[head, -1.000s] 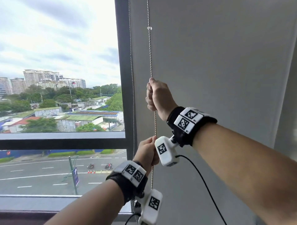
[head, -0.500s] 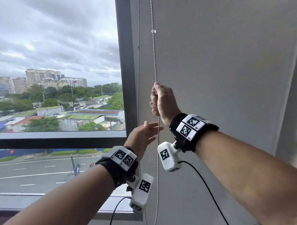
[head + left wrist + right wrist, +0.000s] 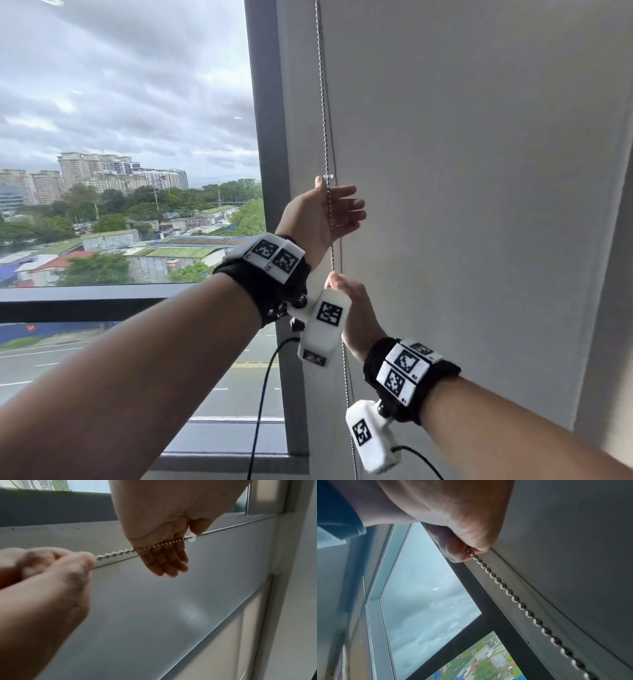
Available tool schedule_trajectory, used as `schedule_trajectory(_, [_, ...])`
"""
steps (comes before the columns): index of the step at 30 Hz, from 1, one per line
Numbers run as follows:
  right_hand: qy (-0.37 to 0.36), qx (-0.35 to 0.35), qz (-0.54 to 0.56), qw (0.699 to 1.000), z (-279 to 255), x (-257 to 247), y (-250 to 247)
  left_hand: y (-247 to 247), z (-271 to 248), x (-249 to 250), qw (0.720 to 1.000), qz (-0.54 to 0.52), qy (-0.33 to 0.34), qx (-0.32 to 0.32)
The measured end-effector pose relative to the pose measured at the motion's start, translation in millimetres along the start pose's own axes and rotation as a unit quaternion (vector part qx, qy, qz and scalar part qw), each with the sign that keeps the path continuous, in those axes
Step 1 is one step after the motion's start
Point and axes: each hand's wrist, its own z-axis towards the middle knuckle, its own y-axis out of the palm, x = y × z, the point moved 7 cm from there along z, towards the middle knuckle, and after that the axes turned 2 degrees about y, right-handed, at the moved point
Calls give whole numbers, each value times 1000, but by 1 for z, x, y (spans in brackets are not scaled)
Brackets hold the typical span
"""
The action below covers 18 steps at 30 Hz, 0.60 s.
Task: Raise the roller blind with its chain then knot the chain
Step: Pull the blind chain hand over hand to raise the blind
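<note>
The grey roller blind [image 3: 479,205] hangs down over the right window. Its metal bead chain [image 3: 323,102] runs down the blind's left edge, with a clear stopper bead [image 3: 327,177] on it. My left hand [image 3: 329,212] is the upper one, fingers straight, and the chain crosses its palm [image 3: 159,545] just below the stopper [image 3: 193,538]. My right hand [image 3: 346,294] is lower and grips the chain in a fist. In the right wrist view the chain [image 3: 513,599] comes out of the curled fingers [image 3: 462,553].
A dark window frame post [image 3: 267,137] stands left of the chain. The bare left pane [image 3: 120,137] shows sky, buildings and a road. The chain's back strand [image 3: 339,246] hangs close behind the front one. A black cable [image 3: 260,404] trails from the left wrist camera.
My right hand has pulled the chain down from high to low, bringing the stopper bead down. My left hand let go, rose past the right hand and now lies open against the chain.
</note>
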Motion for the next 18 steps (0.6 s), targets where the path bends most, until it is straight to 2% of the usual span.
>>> schedule_trajectory(2, [20,2,24,1000,-3,17,-1,-1,2,-5,1000,9,0,28])
schedule_trajectory(6, [24,-19,19,999,1,31,-3,-5,3,-10,997,18,48,64])
schedule_trajectory(13, [15,-55,-14,998,1,22,-6,-6,3,-10,996,16,71,56])
schedule_trajectory(15, [2,-49,-57,997,7,16,-10,-10,2,-9,996,15,74,56])
schedule_trajectory(18, [-22,-27,-55,998,26,-8,-19,-16,0,-13,995,10,81,56])
